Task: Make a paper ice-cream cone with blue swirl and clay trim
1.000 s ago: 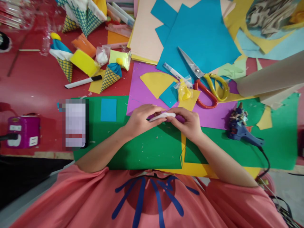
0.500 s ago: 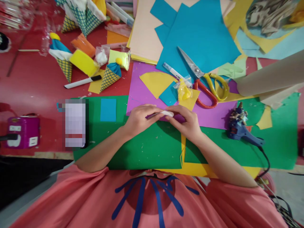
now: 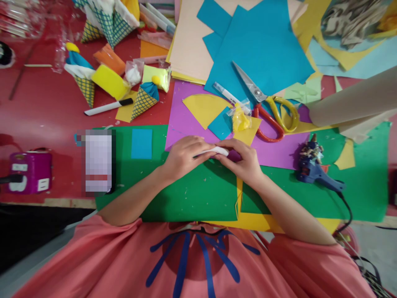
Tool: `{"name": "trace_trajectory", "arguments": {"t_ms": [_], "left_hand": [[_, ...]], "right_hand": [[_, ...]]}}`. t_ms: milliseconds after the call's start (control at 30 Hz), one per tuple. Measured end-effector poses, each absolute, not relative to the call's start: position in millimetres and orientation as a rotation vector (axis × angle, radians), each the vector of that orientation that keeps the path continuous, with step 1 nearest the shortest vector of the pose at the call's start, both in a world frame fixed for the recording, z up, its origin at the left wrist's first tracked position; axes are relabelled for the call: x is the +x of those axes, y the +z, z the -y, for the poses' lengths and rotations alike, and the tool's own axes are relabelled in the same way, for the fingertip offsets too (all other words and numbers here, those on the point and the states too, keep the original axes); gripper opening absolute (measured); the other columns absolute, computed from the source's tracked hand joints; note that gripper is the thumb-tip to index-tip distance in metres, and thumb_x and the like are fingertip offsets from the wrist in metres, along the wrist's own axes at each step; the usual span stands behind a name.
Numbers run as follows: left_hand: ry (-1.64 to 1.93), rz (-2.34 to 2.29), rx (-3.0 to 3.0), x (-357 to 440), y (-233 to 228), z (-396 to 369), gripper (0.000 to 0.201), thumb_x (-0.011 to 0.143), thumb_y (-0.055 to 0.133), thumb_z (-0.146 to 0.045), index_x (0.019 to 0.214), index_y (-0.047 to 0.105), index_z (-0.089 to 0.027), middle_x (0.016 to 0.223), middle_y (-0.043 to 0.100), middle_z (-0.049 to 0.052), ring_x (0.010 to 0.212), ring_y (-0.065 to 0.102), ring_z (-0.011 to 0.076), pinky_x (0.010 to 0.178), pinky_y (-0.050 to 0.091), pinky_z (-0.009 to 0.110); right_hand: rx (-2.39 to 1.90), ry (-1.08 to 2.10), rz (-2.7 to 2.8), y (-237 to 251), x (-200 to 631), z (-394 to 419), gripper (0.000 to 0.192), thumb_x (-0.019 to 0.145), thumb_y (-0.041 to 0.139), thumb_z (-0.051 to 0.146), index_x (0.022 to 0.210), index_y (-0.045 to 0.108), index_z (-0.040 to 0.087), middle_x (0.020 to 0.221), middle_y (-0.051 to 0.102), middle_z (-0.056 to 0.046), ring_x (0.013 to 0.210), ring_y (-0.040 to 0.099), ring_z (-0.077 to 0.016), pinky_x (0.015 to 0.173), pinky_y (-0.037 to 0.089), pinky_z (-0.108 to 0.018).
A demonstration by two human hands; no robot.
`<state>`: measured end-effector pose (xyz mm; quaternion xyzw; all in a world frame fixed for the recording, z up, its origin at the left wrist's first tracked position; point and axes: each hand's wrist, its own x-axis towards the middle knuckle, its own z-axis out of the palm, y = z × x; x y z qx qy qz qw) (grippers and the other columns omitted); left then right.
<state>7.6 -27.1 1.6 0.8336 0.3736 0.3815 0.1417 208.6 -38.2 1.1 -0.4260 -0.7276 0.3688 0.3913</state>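
Both hands meet over the green sheet (image 3: 192, 194), just in front of the purple sheet (image 3: 182, 107). Between them is a small, narrow white piece (image 3: 222, 151), soft-looking and partly covered by fingers; its material is unclear. My left hand (image 3: 182, 157) pinches its left part between thumb and fingers. At the other end, the fingertips of my right hand (image 3: 243, 161) close round it. Beyond the hands lie a yellow fan-shaped piece (image 3: 204, 107), a blue piece (image 3: 221, 124) and a small bag of yellow material (image 3: 241, 118).
Scissors (image 3: 259, 97) with red and yellow handles lie beyond my right hand. A blue glue gun (image 3: 318, 176) with a cord is at right, below a thick pale roll (image 3: 356, 97). Small patterned cones (image 3: 144, 101) and a marker (image 3: 107, 107) sit at left.
The white piece has turned slightly in my fingers, and more of its white face shows beside my left thumb. Both hands stay in nearly the same place.
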Motion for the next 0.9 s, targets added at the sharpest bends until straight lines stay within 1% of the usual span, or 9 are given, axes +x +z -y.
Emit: {"name": "trace_trajectory", "arguments": {"t_ms": [100,233,300,367,500,567,667,800,900], "left_hand": [[1.13,-1.067,2.429,7.5,1.7,27.6,0.011,0.088,0.064,-0.028,0.094,0.071,-0.021,0.083,0.076,0.001,0.082,0.07,0.0131,0.08,0.055,0.025],[1.018,-1.167,2.356,5.5,4.6,28.6,0.026,0.087,0.066,-0.037,0.105,0.07,-0.02,0.092,0.077,0.004,0.083,0.071,0.014,0.077,0.056,0.025],[0.985,-1.188,2.317,4.9,6.0,28.4,0.029,0.087,0.065,-0.04,0.106,0.07,-0.02,0.092,0.077,0.004,0.081,0.07,0.0135,0.075,0.055,0.024],[1.015,-1.171,2.312,5.0,6.8,27.5,0.024,0.088,0.063,-0.04,0.099,0.071,-0.02,0.088,0.076,0.003,0.081,0.07,0.0132,0.076,0.055,0.024],[1.09,-1.115,2.321,6.4,6.9,24.8,0.017,0.088,0.063,-0.035,0.089,0.072,-0.02,0.083,0.076,0.002,0.081,0.07,0.0122,0.076,0.054,0.023],[1.132,-1.08,2.311,6.7,6.6,24.3,0.013,0.088,0.065,-0.031,0.088,0.071,-0.02,0.082,0.076,0.001,0.08,0.07,0.0113,0.075,0.054,0.022],[1.168,-1.029,2.288,6.4,6.5,25.8,0.01,0.085,0.068,-0.028,0.091,0.071,-0.019,0.084,0.076,0.001,0.082,0.071,0.0115,0.079,0.054,0.022],[1.056,-1.082,2.262,6.2,7.2,28.6,0.028,0.084,0.069,-0.034,0.107,0.067,-0.019,0.096,0.076,0.004,0.086,0.071,0.0135,0.078,0.054,0.023],[1.06,-1.045,2.298,6.9,7.9,28.0,0.019,0.087,0.066,-0.029,0.103,0.068,-0.019,0.092,0.076,0.003,0.081,0.071,0.012,0.074,0.053,0.021]], "right_hand": [[-1.096,0.911,1.86,1.5,209.4,37.8,0.016,0.088,0.065,0.03,0.101,0.068,0.022,0.09,0.075,-0.004,0.079,0.07,-0.016,0.071,0.057,-0.028],[-1.126,0.883,1.82,2.7,210.1,38.0,0.015,0.088,0.065,0.031,0.098,0.069,0.021,0.086,0.075,-0.004,0.073,0.07,-0.0148,0.067,0.057,-0.027],[-1.137,0.885,1.792,3.0,210.2,38.4,0.013,0.088,0.064,0.03,0.095,0.069,0.021,0.085,0.075,-0.003,0.073,0.069,-0.0143,0.067,0.056,-0.026],[-1.156,0.917,1.784,3.1,210.1,38.9,0.013,0.088,0.064,0.03,0.096,0.068,0.02,0.086,0.075,-0.003,0.074,0.07,-0.0143,0.067,0.056,-0.026],[-1.146,0.997,1.774,3.0,209.6,39.5,0.025,0.085,0.069,0.033,0.106,0.066,0.02,0.094,0.075,-0.004,0.08,0.071,-0.0159,0.07,0.057,-0.026],[-1.119,0.991,1.785,3.0,209.4,39.2,0.022,0.085,0.069,0.03,0.104,0.067,0.021,0.095,0.076,-0.004,0.083,0.072,-0.0159,0.073,0.058,-0.027],[-1.099,0.953,1.804,3.2,209.5,38.3,0.011,0.086,0.067,0.025,0.096,0.069,0.021,0.09,0.076,-0.003,0.08,0.071,-0.0142,0.072,0.057,-0.025],[-1.107,0.922,1.777,3.0,210.0,38.1,0.008,0.086,0.068,0.023,0.093,0.07,0.02,0.086,0.076,-0.002,0.076,0.071,-0.013,0.069,0.056,-0.023],[-1.128,0.92,1.769,3.3,209.8,38.8,0.006,0.086,0.067,0.024,0.09,0.07,0.02,0.083,0.075,-0.002,0.073,0.07,-0.0126,0.068,0.055,-0.023]]}}
